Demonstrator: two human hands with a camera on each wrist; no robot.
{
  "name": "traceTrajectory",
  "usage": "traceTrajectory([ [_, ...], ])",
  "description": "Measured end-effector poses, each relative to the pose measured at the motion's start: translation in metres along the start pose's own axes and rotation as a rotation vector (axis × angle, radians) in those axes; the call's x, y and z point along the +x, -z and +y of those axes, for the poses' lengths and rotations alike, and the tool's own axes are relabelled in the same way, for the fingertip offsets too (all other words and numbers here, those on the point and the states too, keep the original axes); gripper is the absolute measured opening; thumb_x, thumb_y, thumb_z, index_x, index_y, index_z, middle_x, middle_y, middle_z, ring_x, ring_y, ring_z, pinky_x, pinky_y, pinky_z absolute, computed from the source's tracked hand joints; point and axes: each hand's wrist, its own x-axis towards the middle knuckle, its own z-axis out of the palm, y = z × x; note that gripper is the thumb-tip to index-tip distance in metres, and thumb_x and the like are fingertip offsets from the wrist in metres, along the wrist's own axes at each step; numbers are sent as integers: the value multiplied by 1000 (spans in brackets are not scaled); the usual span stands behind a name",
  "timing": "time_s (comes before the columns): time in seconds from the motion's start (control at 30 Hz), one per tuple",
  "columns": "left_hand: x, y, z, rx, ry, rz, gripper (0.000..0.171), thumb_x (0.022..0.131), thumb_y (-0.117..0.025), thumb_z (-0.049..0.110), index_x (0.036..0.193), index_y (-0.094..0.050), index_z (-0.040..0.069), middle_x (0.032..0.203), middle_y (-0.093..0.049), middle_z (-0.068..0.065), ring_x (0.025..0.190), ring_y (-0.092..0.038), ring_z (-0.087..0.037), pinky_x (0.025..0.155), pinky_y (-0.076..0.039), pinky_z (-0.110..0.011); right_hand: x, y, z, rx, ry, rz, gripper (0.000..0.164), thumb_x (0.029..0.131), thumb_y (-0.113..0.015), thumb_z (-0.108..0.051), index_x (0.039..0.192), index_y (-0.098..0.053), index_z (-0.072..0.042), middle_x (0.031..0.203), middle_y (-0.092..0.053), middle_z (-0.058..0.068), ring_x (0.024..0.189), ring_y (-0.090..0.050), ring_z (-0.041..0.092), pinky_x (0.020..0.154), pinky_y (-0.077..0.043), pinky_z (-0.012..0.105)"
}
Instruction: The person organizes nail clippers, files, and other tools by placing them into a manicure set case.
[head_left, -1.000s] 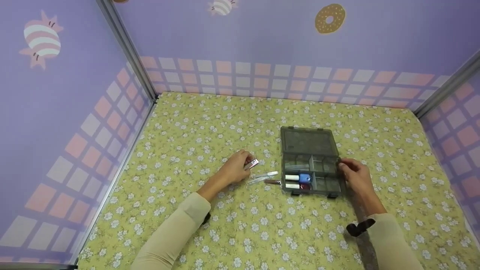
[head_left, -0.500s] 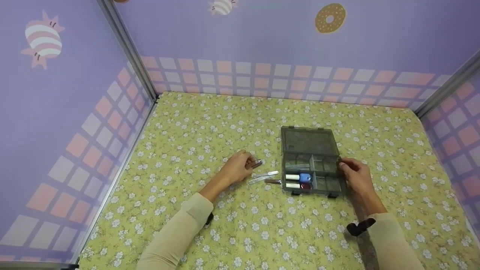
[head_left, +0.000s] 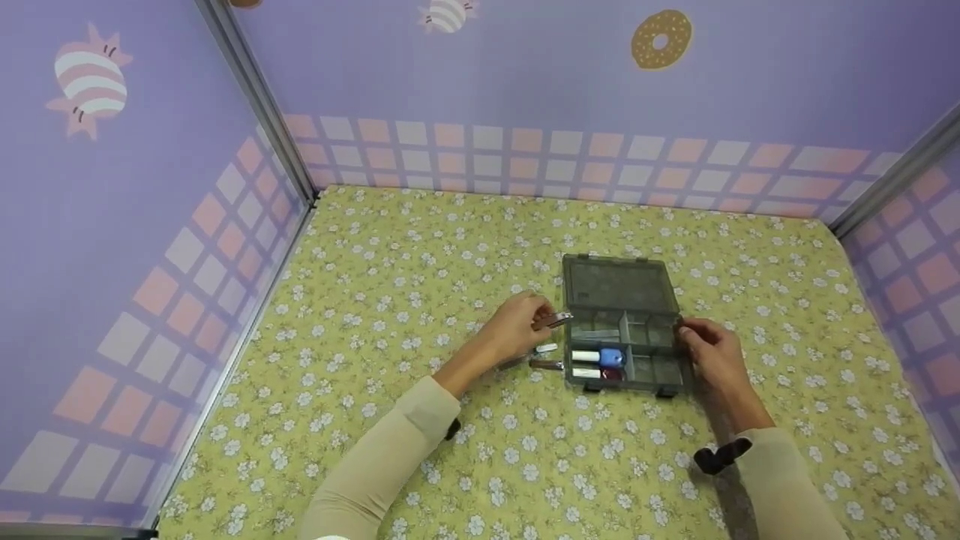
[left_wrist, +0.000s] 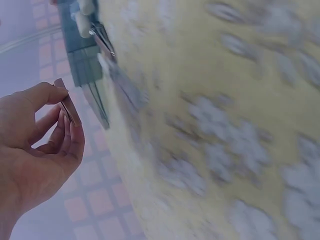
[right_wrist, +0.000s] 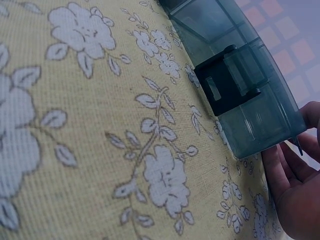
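My left hand (head_left: 516, 328) pinches a nail clipper (head_left: 555, 321) between thumb and fingers, above the table at the left rim of a smoky plastic divided box (head_left: 621, 285). In the left wrist view the nail clipper (left_wrist: 70, 108) looks coppery. The box lies with its lid folded back. A blue nail polish bottle (head_left: 611, 357) and a dark red one (head_left: 611, 374) lie in its front left compartment. A clear strip (head_left: 596, 334) lies in the compartment behind. My right hand (head_left: 716, 354) grips the box's right side; the right wrist view shows its fingers (right_wrist: 276, 165) against the wall.
Left of the box, a second brownish clipper-like piece (head_left: 546, 365) lies on the flowered cloth (head_left: 420, 247). A white-tipped slim tool (head_left: 546, 348) lies beside it, partly hidden by my left hand. Patterned panels (head_left: 480, 90) enclose the table.
My left hand has carried the nail clipper rightward, from beside the slim tools to the box's left edge. My right hand has stayed on the box.
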Motion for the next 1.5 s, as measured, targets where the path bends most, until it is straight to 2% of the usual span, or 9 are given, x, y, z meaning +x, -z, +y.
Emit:
traceTrajectory([
  [0.2, 13, -22, 30, 11, -74, -35, 24, 104, -69, 11, 126, -71, 6, 117, -63, -4, 103, -64, -14, 87, -55, -22, 3, 1, 5, 2, 17, 0, 45, 112, -55, -24, 149, -56, 2, 142, -58, 20, 107, -59, 7, 83, -53, 20],
  [0.43, 24, -50, 58, 35, -162, -56, 22, 101, -72, 11, 123, -73, 9, 109, -62, 1, 93, -61, -6, 80, -52, -13, 4, 1, 7, -69, 93, 28, 43, 111, -59, -26, 142, -62, 3, 124, -65, 13, 91, -57, 11, 73, -51, 21],
  [0.57, 29, -60, 69, 42, -201, -86, 22, 104, -70, 15, 125, -72, 10, 111, -63, 0, 94, -61, -5, 81, -50, -12, 2, 0, 6, -68, 63, 32, 45, 110, -60, -29, 142, -62, 2, 125, -65, 9, 98, -58, 9, 76, -52, 19],
  [0.67, 34, -67, 77, 51, -222, -105, 24, 105, -68, 16, 128, -72, 10, 113, -63, 1, 96, -61, -4, 82, -49, -10, 2, -1, 5, -60, 46, 30, 46, 110, -60, -31, 144, -61, 1, 131, -63, 12, 102, -59, 7, 79, -52, 18],
  [0.83, 42, -79, 87, 72, -244, -140, 24, 105, -68, 17, 129, -71, 11, 116, -63, 1, 98, -61, -3, 83, -48, -9, 3, 0, 7, -33, 60, 11, 47, 111, -57, -30, 147, -58, 1, 140, -60, 22, 104, -60, 6, 81, -53, 18],
  [1.1, 51, -98, 98, 107, -268, -190, 24, 105, -68, 19, 129, -71, 12, 119, -64, 3, 100, -60, -1, 84, -47, -7, 1, 6, 10, -67, 106, -45, 54, 111, -57, -36, 151, -55, 1, 142, -58, 24, 106, -61, 5, 82, -54, 20],
  [1.33, 54, -110, 103, 141, -284, -173, 23, 103, -71, 17, 126, -74, 14, 116, -64, 5, 94, -58, 1, 80, -47, -8, -1, 12, 1, -31, 36, -110, 60, 111, -57, -39, 156, -47, -1, 149, -52, 25, 112, -60, 10, 84, -56, 23],
  [1.5, 55, -116, 106, 158, -293, -160, 21, 103, -72, 18, 123, -76, 15, 113, -64, 6, 91, -58, 2, 78, -48, -9, 4, 13, -5, -56, 72, -117, 53, 112, -56, -30, 154, -49, 2, 145, -54, 27, 109, -61, 15, 80, -57, 25],
])
